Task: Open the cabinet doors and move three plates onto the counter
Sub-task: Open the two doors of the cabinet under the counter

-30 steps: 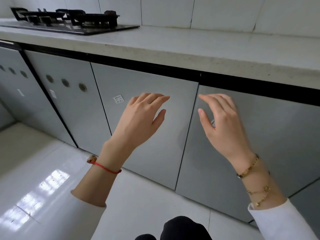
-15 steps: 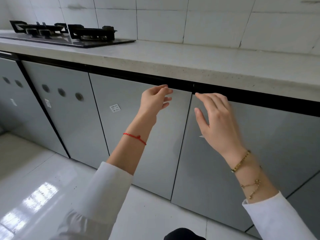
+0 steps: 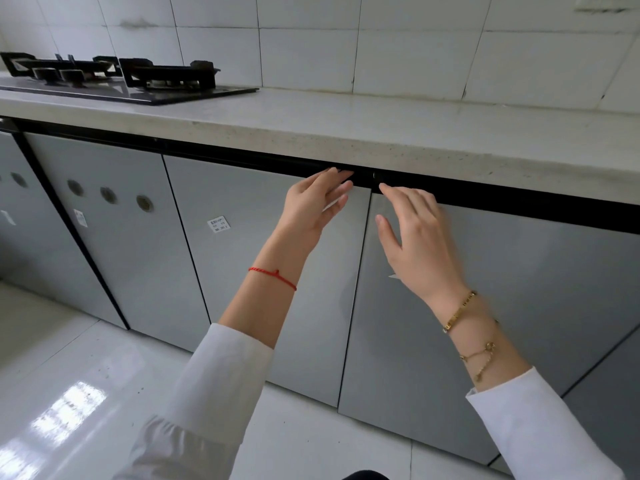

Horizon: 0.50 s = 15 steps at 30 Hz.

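Two grey cabinet doors stand closed below the counter. The left door carries a small white sticker, and the right door meets it at a dark seam. My left hand is open, its fingertips at the top right corner of the left door, by the black strip under the counter. My right hand is open too, its fingertips at the top left corner of the right door. No plates are in view.
A black gas hob sits on the counter at the far left. Further left is a grey door with three round holes. White tiles cover the wall behind, and a glossy white floor lies below.
Both hands have risen from the middle of the doors to their top inner corners. The view has tilted up, showing more counter and wall.
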{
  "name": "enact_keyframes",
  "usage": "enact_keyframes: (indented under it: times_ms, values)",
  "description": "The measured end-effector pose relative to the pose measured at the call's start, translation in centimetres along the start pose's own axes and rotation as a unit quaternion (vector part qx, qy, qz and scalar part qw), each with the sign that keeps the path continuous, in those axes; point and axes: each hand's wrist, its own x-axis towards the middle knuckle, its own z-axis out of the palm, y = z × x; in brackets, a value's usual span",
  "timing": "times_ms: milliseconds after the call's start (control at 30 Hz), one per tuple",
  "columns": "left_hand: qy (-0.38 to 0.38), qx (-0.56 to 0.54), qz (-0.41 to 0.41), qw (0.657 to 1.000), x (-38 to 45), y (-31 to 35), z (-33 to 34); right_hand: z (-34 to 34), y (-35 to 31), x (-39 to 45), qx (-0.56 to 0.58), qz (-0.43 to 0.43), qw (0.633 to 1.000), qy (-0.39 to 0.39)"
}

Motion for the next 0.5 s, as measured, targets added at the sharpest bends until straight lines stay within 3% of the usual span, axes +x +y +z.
enact_keyframes:
  times_ms: [500]
  values:
    - [0.012,0.033,0.051,0.998,-3.7,-0.1,-2.3,0.1,-2.8,-0.3,0.051,-0.029,0.998,0.025]
